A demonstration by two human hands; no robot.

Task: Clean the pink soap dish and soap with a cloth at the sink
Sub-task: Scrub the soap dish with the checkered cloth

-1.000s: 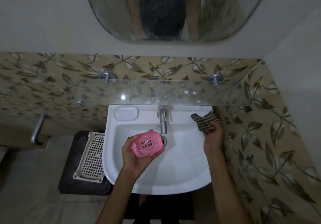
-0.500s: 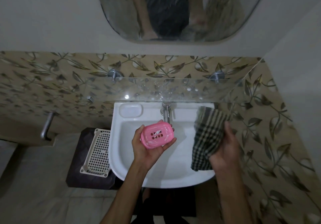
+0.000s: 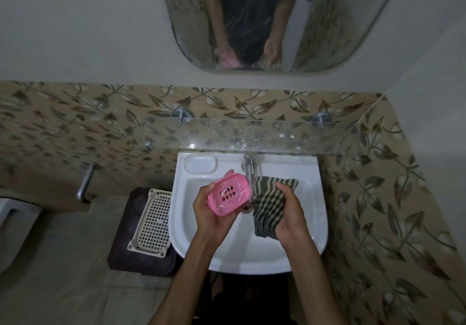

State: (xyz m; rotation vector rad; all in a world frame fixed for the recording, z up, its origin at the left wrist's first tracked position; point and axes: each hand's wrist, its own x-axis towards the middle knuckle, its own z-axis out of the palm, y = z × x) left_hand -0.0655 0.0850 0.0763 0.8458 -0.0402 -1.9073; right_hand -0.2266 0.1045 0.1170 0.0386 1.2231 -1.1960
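Since 0.5 s ago right hand (image 3: 290, 213) brings the checked cloth (image 3: 271, 205) in from the right to just beside the pink soap dish (image 3: 229, 194), over the sink (image 3: 312, 198) basin, near the tap (image 3: 249, 168); left hand (image 3: 209, 213) grips dish, slotted face up, long axis running near-left to far-right; right fingers clamp cloth; cloth lies right of dish, w/ edges abt touching; soap not visible; next likely wipe leftward across dish.

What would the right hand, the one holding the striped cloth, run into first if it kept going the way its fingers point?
The right hand points up and left, toward the tap. With the cloth leading, it would probably meet the tap spout first; the pink soap dish sits just left of that line. Depth is unclear.
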